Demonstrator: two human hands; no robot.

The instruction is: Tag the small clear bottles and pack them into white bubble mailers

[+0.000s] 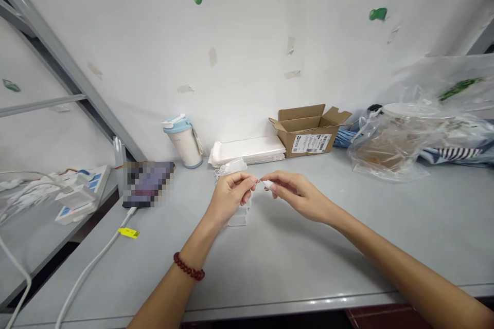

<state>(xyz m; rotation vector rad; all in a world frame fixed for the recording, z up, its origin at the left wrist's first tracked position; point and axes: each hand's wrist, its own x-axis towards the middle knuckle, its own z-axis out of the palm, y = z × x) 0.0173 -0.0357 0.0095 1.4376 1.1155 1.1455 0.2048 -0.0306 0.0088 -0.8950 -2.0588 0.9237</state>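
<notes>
Two hands are facing each other above one grey table [293, 267], one small white piece [267, 184] between them.

The right hand [297, 193] is pinching the white piece, which is looking slim and tapering toward the left hand [230, 193]; the left hand is pressing thumb and forefinger together at its tip, on what seems to be a thin strand [259, 180]. Below the left hand, pale plastic parts [238, 220] are lying partly hidden; just beyond, one white block [236, 165] is resting beside coiled white cord [219, 171]. Farther back, one stack of flat white trays [250, 154] is lying beside one open cardboard box [285, 144], its flaps standing apart, its floor hidden. One tumbler [187, 145] is standing left of the stack; one clear bag [389, 159] is enclosing a round-rimmed thing at right.
</notes>
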